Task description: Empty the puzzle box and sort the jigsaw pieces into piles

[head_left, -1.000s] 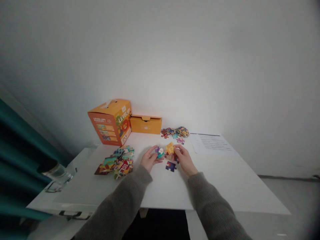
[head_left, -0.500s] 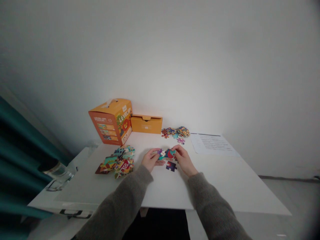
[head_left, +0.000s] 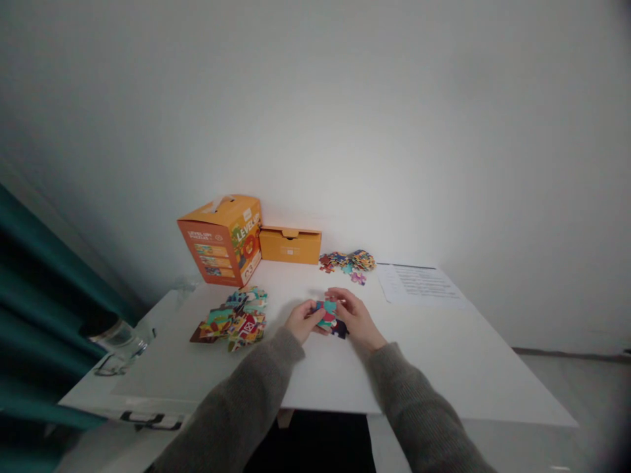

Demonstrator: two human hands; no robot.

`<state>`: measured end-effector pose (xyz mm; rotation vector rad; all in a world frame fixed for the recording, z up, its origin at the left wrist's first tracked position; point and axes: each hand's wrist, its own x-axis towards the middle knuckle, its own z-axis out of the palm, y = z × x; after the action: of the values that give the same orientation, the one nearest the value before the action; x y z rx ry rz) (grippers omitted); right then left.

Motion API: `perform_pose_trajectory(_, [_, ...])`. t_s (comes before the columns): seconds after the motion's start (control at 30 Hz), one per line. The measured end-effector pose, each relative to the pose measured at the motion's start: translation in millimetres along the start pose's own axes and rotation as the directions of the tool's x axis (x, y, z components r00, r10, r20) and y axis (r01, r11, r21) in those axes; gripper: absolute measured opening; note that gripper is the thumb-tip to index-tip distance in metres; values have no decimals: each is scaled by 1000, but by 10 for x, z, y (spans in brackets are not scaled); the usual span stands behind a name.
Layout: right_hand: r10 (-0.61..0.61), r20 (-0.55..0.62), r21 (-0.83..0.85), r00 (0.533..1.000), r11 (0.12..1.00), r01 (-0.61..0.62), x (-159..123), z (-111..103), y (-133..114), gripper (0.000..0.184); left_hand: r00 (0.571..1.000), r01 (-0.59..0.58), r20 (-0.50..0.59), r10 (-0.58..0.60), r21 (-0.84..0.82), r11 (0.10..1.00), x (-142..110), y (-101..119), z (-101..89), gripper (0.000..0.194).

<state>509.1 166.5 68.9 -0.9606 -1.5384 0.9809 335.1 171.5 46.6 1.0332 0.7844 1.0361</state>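
Between my hands, just above the table, are colourful jigsaw puzzle pieces (head_left: 326, 314) in teal, red and blue. My left hand (head_left: 302, 320) pinches them from the left, thumb on top. At their right edge my right hand (head_left: 355, 316) has its fingers bent and closed on a puzzle piece; its fingertips partly cover it. How many pieces are stacked there I cannot tell. A dark purple puzzle piece (head_left: 340, 330) lies on the white table (head_left: 394, 368) just below, partly hidden by the held pieces.
A heap of puzzle pieces (head_left: 231, 320) lies at left, another pile (head_left: 362, 260) at the back. Behind stand an orange puzzle box (head_left: 210, 253) and a low orange box (head_left: 290, 246). Printed paper (head_left: 419, 284) lies back right; a glass jar (head_left: 121, 338) and glasses (head_left: 109, 365) are far left.
The piece in my right hand went from showing its plain orange back to its printed side, then moved left onto the left hand's piece. Both hands came closer together.
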Motion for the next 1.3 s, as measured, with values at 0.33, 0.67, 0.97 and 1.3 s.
perform_pose_trajectory(0.33, [186, 181, 92, 966, 975, -205, -21, 29, 46, 33, 968, -198, -141, 208, 83, 977, -3, -35, 27, 45])
perform_pose_trajectory(0.67, [202, 121, 30, 972, 978, -207, 10, -7, 114, 33, 894, -311, -83, 440, 591, 744, -211, 299, -56, 26])
perform_pose_trajectory(0.97, [119, -283, -60, 952, 988, -142, 101, -207, 181, 35, 957, 68, -141, 252, 959, 276, -97, 1350, -1145, 7])
perform_pose_trajectory(1.3, [145, -407, 50, 902, 989, -136, 125, -312, 155, 34, 943, 306, -290, 163, 948, -84, 7, 1320, -1625, 17])
